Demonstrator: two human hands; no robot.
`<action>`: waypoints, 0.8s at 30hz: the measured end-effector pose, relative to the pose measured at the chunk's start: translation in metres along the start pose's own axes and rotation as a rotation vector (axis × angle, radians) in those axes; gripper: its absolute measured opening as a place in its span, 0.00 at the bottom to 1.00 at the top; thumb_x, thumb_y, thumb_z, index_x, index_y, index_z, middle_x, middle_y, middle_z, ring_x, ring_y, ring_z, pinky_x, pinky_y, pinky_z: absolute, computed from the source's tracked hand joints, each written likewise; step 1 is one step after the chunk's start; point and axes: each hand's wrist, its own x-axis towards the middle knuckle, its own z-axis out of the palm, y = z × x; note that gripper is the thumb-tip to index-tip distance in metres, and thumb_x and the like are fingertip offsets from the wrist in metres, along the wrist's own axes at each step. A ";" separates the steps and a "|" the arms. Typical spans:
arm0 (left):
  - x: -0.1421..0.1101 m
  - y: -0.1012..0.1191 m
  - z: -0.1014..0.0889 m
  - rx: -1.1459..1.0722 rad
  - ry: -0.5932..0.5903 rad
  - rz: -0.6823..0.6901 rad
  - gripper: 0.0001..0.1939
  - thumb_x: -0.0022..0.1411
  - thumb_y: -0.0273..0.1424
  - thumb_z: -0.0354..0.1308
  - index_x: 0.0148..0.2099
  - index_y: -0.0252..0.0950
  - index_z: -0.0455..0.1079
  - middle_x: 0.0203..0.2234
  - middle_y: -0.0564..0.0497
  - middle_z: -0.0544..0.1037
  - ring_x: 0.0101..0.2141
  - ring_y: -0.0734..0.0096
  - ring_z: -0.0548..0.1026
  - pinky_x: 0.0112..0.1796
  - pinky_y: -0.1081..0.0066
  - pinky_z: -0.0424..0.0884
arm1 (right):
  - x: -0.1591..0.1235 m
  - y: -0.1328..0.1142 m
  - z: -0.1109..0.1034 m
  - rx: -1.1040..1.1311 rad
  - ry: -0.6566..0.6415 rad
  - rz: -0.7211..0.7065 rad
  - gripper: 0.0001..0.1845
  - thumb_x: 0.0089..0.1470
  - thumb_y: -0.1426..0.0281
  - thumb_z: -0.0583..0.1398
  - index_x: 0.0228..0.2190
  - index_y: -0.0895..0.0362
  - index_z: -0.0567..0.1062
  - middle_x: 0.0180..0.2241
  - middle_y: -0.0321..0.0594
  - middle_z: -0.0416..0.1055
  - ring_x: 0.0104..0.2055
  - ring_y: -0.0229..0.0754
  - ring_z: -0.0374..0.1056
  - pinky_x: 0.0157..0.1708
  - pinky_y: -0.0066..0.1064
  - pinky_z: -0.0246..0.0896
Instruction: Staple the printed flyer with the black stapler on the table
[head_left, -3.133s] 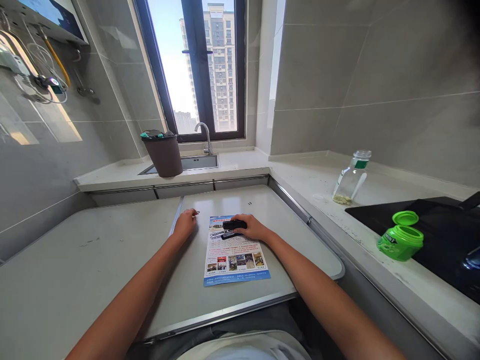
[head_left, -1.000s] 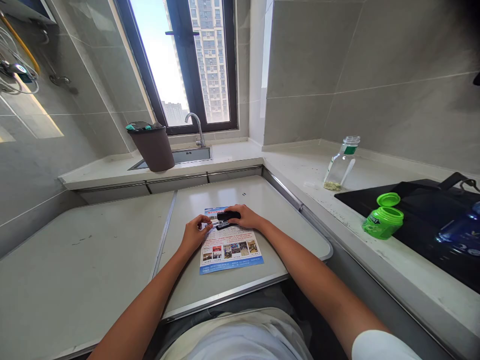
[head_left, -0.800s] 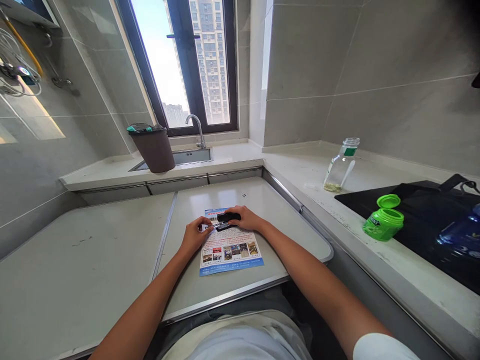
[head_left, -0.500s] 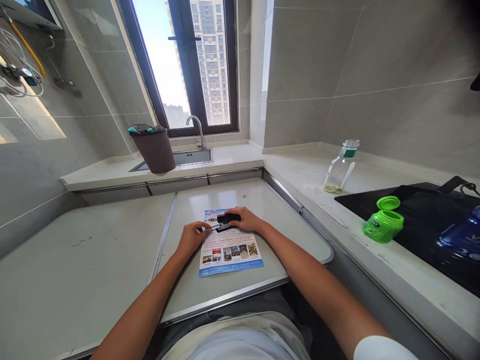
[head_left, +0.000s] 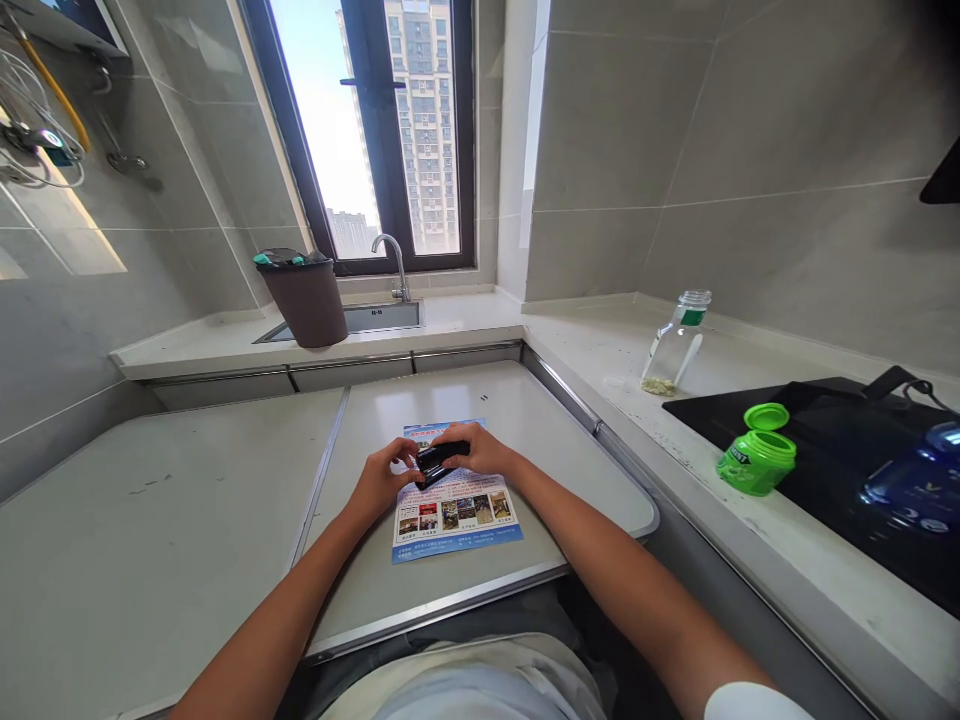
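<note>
A black stapler (head_left: 435,462) is held between my two hands over a printed flyer (head_left: 457,545) on the white tabletop. My right hand (head_left: 478,449) grips its right end, fingers on top and thumb along the near side. The fingertips and thumb of my left hand (head_left: 386,476) are closed about the stapler's left end. Its upper arm stands slightly raised from the base. The flyer has blue bands and small photos, and its upper part is partly covered by my hands and the stapler.
Two tiny dark bits (head_left: 484,398) lie beyond the flyer. On the right counter are a glass bottle (head_left: 673,350), an open green tub (head_left: 757,462), a black cooktop (head_left: 810,405) and a blue bottle (head_left: 919,490). A brown bin (head_left: 306,305) stands by the sink (head_left: 382,316).
The stapler's upper arm has come down toward its base, and the metal track that showed before is now mostly hidden. My left fingers have shifted from the track onto the stapler's end.
</note>
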 end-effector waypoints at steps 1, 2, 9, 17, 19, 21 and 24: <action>0.000 0.000 0.001 0.005 0.017 0.004 0.13 0.53 0.34 0.68 0.41 0.41 0.73 0.30 0.54 0.81 0.33 0.65 0.76 0.42 0.65 0.70 | 0.001 -0.001 0.004 0.005 0.009 0.003 0.20 0.51 0.65 0.72 0.47 0.52 0.82 0.41 0.42 0.78 0.44 0.46 0.73 0.49 0.37 0.67; -0.001 0.001 0.002 0.006 0.044 0.006 0.11 0.53 0.33 0.67 0.40 0.41 0.73 0.29 0.55 0.80 0.33 0.65 0.75 0.42 0.65 0.69 | 0.002 -0.002 0.007 0.013 0.039 0.014 0.21 0.51 0.65 0.72 0.47 0.52 0.82 0.41 0.42 0.78 0.44 0.46 0.73 0.49 0.37 0.67; 0.004 -0.002 0.004 0.050 0.060 0.054 0.12 0.57 0.37 0.66 0.42 0.40 0.72 0.36 0.52 0.81 0.39 0.62 0.77 0.46 0.63 0.71 | 0.002 -0.004 -0.001 -0.033 0.061 0.025 0.22 0.49 0.67 0.72 0.47 0.53 0.83 0.40 0.42 0.78 0.42 0.45 0.74 0.47 0.37 0.68; 0.003 -0.025 0.015 0.423 -0.081 -0.027 0.17 0.59 0.31 0.60 0.51 0.41 0.75 0.67 0.40 0.65 0.67 0.41 0.60 0.65 0.40 0.54 | -0.006 0.027 -0.042 -0.322 0.515 0.344 0.19 0.49 0.70 0.70 0.44 0.52 0.82 0.42 0.41 0.81 0.45 0.50 0.76 0.51 0.43 0.69; 0.002 -0.027 0.014 0.469 -0.085 -0.021 0.12 0.59 0.30 0.59 0.46 0.40 0.76 0.66 0.39 0.66 0.67 0.42 0.60 0.65 0.40 0.53 | -0.011 0.037 -0.050 -0.429 0.518 0.402 0.18 0.49 0.71 0.70 0.44 0.51 0.83 0.42 0.42 0.81 0.45 0.52 0.76 0.52 0.45 0.68; 0.001 -0.029 0.013 0.484 -0.064 -0.021 0.10 0.62 0.32 0.58 0.45 0.38 0.75 0.64 0.36 0.68 0.66 0.43 0.62 0.65 0.42 0.55 | -0.016 0.044 -0.054 -0.491 0.504 0.440 0.18 0.49 0.71 0.70 0.45 0.51 0.82 0.43 0.44 0.81 0.46 0.53 0.75 0.52 0.46 0.68; 0.001 -0.032 0.011 0.501 -0.049 -0.077 0.19 0.65 0.39 0.57 0.55 0.39 0.73 0.63 0.35 0.68 0.65 0.40 0.62 0.63 0.39 0.56 | -0.018 0.051 -0.055 -0.520 0.509 0.452 0.18 0.51 0.68 0.70 0.46 0.51 0.82 0.44 0.45 0.80 0.47 0.53 0.75 0.53 0.45 0.67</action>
